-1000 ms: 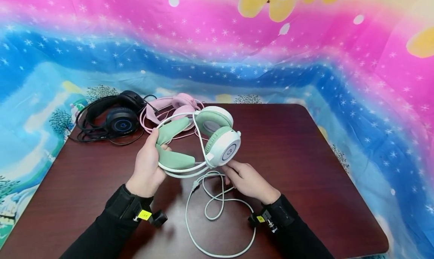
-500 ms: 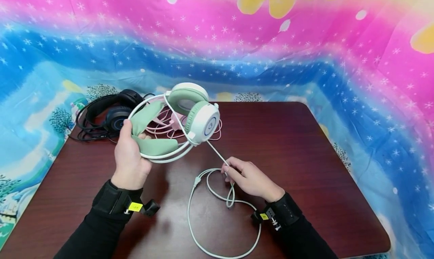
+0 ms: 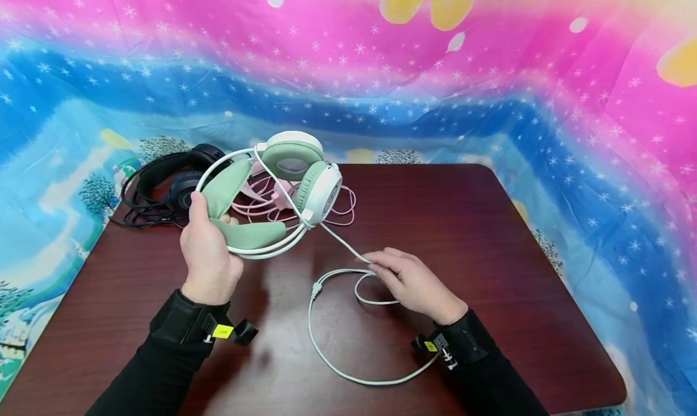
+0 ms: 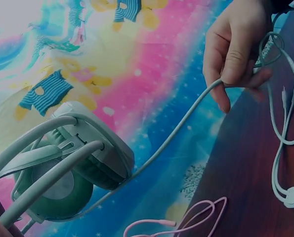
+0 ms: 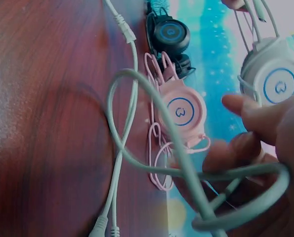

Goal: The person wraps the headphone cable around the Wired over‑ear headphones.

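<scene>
A white headset with green pads (image 3: pixel 247 235) is held above the table by my left hand (image 3: pixel 209 253), whose thumb and fingers grip the headband. Its ear cups (image 3: pixel 321 192) point away to the right. From the lower cup runs a pale green cable (image 3: pixel 343 242), pinched between thumb and fingers of my right hand (image 3: pixel 416 283). Past that hand the cable falls in loops onto the table, with a splitter (image 3: pixel 316 289) lying at the left of the loop. In the right wrist view a loop of cable (image 5: pixel 184 153) hangs across the right hand, and the plugs (image 5: pixel 100 227) lie on the wood.
A black headset (image 3: pixel 158 189) lies at the table's back left. Beside it is a pink headset (image 5: pixel 181 111), partly hidden behind the held one in the head view. The brown table (image 3: pixel 463 234) ends at a patterned cloth backdrop (image 3: pixel 348 83).
My left hand has carried the headset left and slightly up. My right hand has moved from beside the ear cup to the cable, sliding right, and the line between them is now stretched.
</scene>
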`<state>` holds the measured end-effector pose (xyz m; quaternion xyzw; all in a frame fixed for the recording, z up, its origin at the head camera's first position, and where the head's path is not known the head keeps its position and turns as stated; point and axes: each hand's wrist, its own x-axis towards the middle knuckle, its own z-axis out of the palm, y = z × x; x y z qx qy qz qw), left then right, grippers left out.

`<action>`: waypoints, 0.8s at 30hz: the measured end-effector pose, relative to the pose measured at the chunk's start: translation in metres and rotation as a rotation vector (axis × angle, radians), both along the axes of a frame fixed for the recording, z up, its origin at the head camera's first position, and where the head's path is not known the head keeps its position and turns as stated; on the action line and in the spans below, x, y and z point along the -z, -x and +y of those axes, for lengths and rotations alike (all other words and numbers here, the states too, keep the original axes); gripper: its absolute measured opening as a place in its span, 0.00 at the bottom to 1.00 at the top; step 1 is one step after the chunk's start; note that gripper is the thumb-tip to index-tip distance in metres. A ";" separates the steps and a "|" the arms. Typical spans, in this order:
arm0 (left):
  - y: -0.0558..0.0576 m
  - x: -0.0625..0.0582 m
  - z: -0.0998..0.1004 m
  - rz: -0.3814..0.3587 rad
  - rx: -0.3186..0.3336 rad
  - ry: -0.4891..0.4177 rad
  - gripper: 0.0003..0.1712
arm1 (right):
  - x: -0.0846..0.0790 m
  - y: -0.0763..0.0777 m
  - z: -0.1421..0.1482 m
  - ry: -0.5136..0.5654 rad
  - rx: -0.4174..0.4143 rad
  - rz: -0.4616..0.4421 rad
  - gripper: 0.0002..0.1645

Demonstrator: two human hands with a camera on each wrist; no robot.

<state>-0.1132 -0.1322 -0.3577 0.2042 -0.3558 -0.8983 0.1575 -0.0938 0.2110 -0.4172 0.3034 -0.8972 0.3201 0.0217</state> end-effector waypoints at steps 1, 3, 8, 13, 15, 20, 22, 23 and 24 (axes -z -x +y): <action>0.000 0.001 0.001 0.003 -0.005 0.004 0.23 | -0.001 -0.001 -0.001 -0.019 -0.028 0.020 0.16; 0.000 0.002 0.003 0.011 -0.006 0.009 0.24 | -0.003 -0.004 -0.004 -0.059 -0.081 0.024 0.17; 0.000 0.007 0.012 0.041 0.011 0.074 0.24 | -0.010 -0.013 -0.016 -0.174 -0.224 0.050 0.17; 0.000 0.012 0.021 0.073 0.009 0.206 0.23 | -0.023 -0.024 -0.034 -0.213 -0.350 0.186 0.16; 0.000 0.014 0.022 0.076 -0.004 0.286 0.23 | -0.031 -0.027 -0.037 -0.205 -0.354 0.251 0.16; 0.000 0.017 0.018 0.056 -0.017 0.563 0.24 | -0.050 -0.026 -0.031 -0.162 -0.288 0.378 0.13; -0.001 0.017 0.016 0.062 -0.001 0.701 0.22 | -0.056 -0.023 -0.027 -0.155 -0.260 0.402 0.11; -0.002 0.016 0.015 0.075 0.006 0.775 0.20 | -0.058 -0.022 -0.025 -0.155 -0.248 0.415 0.11; -0.003 0.014 0.013 0.093 0.009 0.848 0.19 | -0.061 -0.020 -0.024 -0.157 -0.239 0.426 0.10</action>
